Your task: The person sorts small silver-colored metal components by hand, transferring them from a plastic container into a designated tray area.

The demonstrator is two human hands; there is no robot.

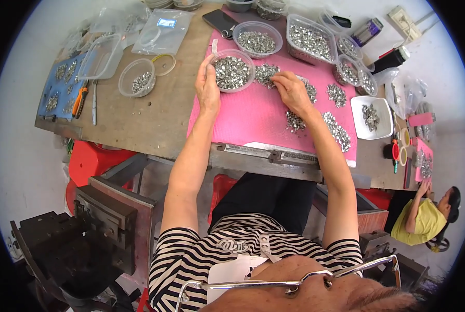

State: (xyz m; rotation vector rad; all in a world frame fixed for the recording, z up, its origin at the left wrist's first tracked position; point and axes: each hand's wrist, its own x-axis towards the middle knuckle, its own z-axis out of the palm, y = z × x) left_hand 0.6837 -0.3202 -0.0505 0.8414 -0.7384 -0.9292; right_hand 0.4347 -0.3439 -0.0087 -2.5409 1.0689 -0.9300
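My left hand (208, 86) is held upright against the left side of a clear round bowl (233, 72) full of small silver metal parts; whether its fingers grip the bowl's rim I cannot tell. My right hand (291, 89) rests fingers-down on a loose pile of the same silver parts (266, 73) on the pink mat (253, 117), just right of the bowl, with fingertips pinched on the parts. More piles of silver parts (337, 130) lie scattered along the mat's right side.
Several clear containers of silver parts (310, 39) stand at the mat's far edge, a white square tray (371, 117) at right. A blue mat (61, 86), orange-handled pliers (79, 101), a dark phone (219, 22) and an empty bowl (137, 78) lie left. Another person (425, 218) sits lower right.
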